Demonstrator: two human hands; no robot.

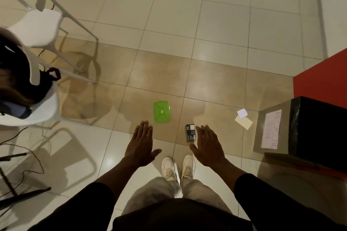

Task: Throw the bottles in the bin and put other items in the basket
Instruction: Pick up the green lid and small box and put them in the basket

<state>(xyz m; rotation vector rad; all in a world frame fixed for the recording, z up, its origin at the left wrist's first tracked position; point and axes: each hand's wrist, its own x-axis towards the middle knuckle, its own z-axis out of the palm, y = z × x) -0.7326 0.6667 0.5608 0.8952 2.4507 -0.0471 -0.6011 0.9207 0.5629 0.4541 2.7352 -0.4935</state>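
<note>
Above glossy tiles, left hand (141, 146) and right hand (207, 148) hover flat, fingers together — empty.

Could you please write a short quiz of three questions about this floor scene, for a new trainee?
1. True or false: the left hand is holding the green lid.
2. Which item lies on the floor nearest the right hand?
A. the small dark box
B. the paper pieces
C. a bottle
3. Fill in: the box with the handwritten label stands on the person's ____ side.

Key
1. False: both hands are open and empty, and the lid lies flat on the floor.
2. A. No bottle is in view.
3. right
</note>
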